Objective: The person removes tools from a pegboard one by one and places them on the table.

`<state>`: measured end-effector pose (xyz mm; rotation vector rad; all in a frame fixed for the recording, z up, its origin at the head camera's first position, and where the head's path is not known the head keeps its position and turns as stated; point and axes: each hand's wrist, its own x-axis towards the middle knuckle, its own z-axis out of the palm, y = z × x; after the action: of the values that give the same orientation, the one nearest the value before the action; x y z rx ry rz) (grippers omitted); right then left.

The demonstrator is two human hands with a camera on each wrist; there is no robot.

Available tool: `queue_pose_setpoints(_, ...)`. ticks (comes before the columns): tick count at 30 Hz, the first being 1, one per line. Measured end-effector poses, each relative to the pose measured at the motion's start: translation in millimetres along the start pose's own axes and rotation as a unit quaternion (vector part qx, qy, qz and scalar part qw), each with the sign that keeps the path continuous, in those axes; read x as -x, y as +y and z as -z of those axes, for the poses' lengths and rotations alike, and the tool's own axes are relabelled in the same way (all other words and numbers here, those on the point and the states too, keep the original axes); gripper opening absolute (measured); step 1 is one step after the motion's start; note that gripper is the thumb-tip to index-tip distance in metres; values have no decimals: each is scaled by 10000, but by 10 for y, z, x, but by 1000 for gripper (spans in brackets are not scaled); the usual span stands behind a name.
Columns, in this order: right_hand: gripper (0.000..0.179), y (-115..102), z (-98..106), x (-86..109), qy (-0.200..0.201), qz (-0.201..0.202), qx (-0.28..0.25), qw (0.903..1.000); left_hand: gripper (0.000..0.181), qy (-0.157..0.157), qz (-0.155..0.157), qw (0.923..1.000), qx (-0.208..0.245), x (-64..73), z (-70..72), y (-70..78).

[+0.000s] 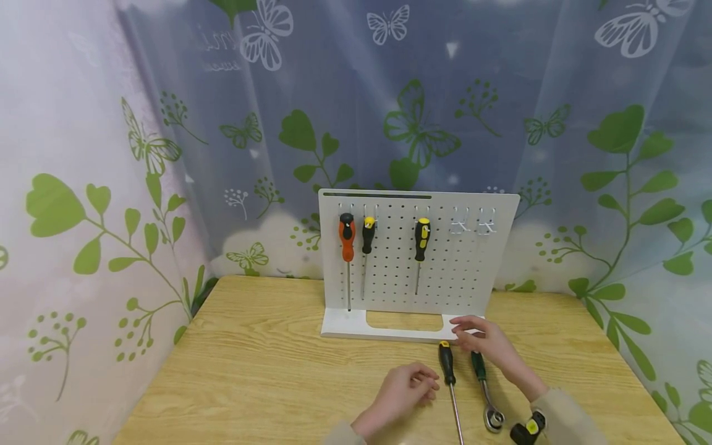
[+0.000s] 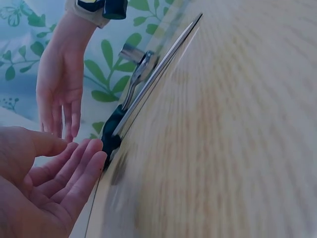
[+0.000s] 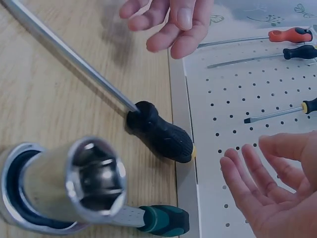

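Observation:
A black-handled screwdriver (image 1: pixel 447 364) with a yellow end and long shaft lies on the wooden table, its handle toward the pegboard. To its right lies a ratchet wrench (image 1: pixel 493 418) with a green and black handle; a socket (image 3: pixel 96 181) on its head shows large in the right wrist view. My left hand (image 1: pixel 402 390) hovers just left of the screwdriver, fingers loosely bent and holding nothing. Above the ratchet's handle end, near the board's base, my right hand (image 1: pixel 488 343) is empty too, its fingers relaxed and apart.
A white pegboard (image 1: pixel 389 272) stands at the back of the table (image 1: pixel 250 358). Hanging from it are an orange screwdriver (image 1: pixel 347 240) and two black-and-yellow screwdrivers, one in the left part (image 1: pixel 368 238) and one mid-board (image 1: pixel 422 241). Bare hooks (image 1: pixel 460 226) sit at its upper right.

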<state>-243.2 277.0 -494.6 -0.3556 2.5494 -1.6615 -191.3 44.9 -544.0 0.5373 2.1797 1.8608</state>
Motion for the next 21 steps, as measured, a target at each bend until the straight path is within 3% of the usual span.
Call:
queue_pose_setpoints(9,42,-49,-19,-67,229,97,-176,9995,14,295,-257,9990,-226,-108,142,10)
queue_pose_setpoints(18,42,-161,-11,-201,369,632,-219,9971,18,643,-590,9956,-353,-262,302,85)
queue_pose_setpoints(21,43,-218,-5,-278,453,747,-261,9958,20,776,-830,9930,-333,-331,368,149)
